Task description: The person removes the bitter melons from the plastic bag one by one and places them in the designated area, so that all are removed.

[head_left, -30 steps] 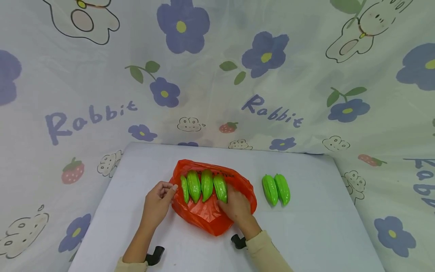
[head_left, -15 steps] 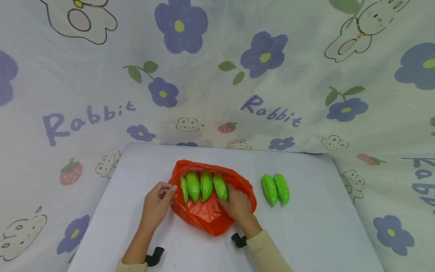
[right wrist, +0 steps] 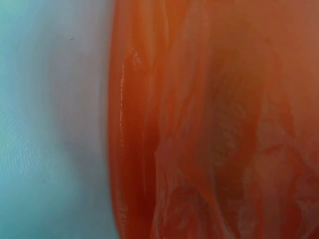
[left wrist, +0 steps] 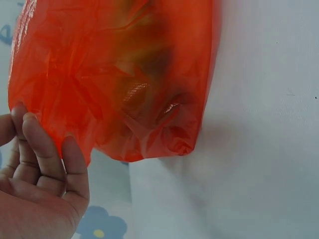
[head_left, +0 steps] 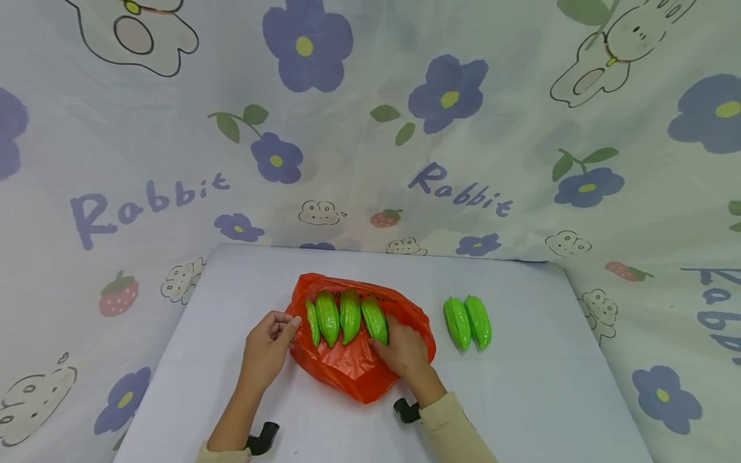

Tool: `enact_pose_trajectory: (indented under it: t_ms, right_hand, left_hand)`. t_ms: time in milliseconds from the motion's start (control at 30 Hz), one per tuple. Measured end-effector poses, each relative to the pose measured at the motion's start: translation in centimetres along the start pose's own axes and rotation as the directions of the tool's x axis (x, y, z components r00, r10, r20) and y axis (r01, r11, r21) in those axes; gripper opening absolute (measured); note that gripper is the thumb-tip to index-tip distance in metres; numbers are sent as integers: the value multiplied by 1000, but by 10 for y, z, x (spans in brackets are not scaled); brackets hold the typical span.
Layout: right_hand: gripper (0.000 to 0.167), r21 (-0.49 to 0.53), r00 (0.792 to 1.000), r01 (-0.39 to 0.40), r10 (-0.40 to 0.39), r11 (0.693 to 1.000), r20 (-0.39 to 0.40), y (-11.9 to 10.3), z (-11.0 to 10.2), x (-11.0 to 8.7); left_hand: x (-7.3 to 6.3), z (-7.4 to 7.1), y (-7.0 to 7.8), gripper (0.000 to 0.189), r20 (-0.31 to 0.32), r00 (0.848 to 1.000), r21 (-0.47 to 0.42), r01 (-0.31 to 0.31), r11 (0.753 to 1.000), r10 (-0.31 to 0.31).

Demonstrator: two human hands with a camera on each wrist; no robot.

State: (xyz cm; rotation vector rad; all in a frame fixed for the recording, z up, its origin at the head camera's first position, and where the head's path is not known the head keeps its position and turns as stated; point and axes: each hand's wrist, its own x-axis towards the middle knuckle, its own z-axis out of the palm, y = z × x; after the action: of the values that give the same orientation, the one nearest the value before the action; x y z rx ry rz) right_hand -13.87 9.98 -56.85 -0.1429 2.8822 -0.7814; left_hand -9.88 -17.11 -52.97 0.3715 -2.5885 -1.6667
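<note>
Vegetables (head_left: 350, 316) in red bag (head_left: 359, 376) lie left of right grip (head_left: 404, 350).

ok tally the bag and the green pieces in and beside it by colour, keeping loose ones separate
Green pieces in the bag: 4 in view
Loose green pieces: 2
Red bag: 1
Total: 7 in view; the right hand may hide more.
</note>
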Motion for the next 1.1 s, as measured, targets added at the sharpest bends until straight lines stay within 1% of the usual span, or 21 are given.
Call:
enact_pose_trajectory:
  t_ms: [267,433,733,900,1100]
  right_hand:
    - [55,14,1000,20,-20,1000,2,4,1,-4]
    - [55,41,1000,31,-31,999,0,5,2,-5]
    - [54,90,1000,26,-26,996,1,5,-1,-6]
    - [53,117,999,46,-45,992,-17,4,-4,-8]
    - [56,129,997,80,-77,988,-28,6,-7,-14]
  left_hand:
    - [-2,3,-2,34,3,1000,-15,8,1000,-8]
    - [-1,3,-1,32,-15,1000,-6,-4,1000,4]
    - [-1,1,-3,34,-12,1000,-6,3,1000,-3]
    - [0,2,-3,36,-7,1000,-8,7,1000,-7]
    - [0,0,0,36,-2,1000,-11,11,1000,-11]
